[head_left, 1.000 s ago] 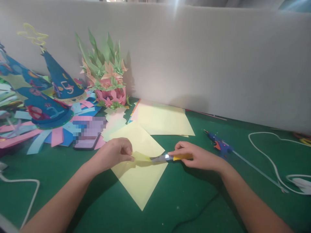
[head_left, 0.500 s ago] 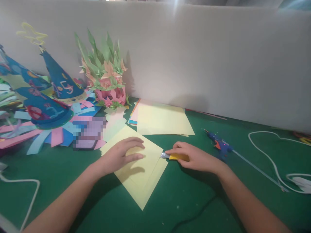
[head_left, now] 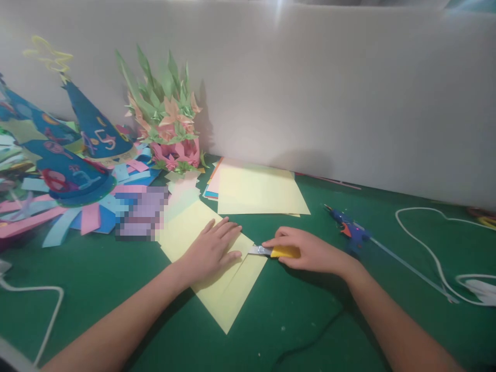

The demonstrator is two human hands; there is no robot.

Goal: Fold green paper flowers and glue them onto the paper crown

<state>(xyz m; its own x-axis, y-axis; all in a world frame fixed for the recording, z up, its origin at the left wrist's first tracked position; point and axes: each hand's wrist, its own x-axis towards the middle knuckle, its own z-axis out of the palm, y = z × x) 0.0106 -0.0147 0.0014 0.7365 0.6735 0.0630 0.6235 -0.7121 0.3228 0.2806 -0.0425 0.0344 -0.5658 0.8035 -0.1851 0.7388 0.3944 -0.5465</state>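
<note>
My left hand (head_left: 211, 251) lies flat with fingers spread on pale yellow paper (head_left: 228, 307), pressing it to the green table (head_left: 321, 320). The paper lies turned with one corner toward me, and an upper layer sits over a lower one. To the right, my right hand (head_left: 306, 249) is closed around a yellow utility knife (head_left: 285, 251). Its index finger stretches along the top, toward the metal blade. The blade tip meets the right edge of the upper layer, seemingly slipped under it; the very tip is hidden.
Behind the hands lies a stack of coloured sheets (head_left: 263, 191). A blue glue gun (head_left: 351, 230) and a white cable (head_left: 437, 263) are at right. Blue paper cone hats (head_left: 96, 124), paper strips (head_left: 91, 217) and a folded-paper flower piece (head_left: 170, 119) fill the left. A pale wall (head_left: 349, 93) stands behind.
My left hand has come down and moved right, from hovering over the paper to lying flat on it. The knife blade has shifted slightly left, onto the edge of the upper layer.
</note>
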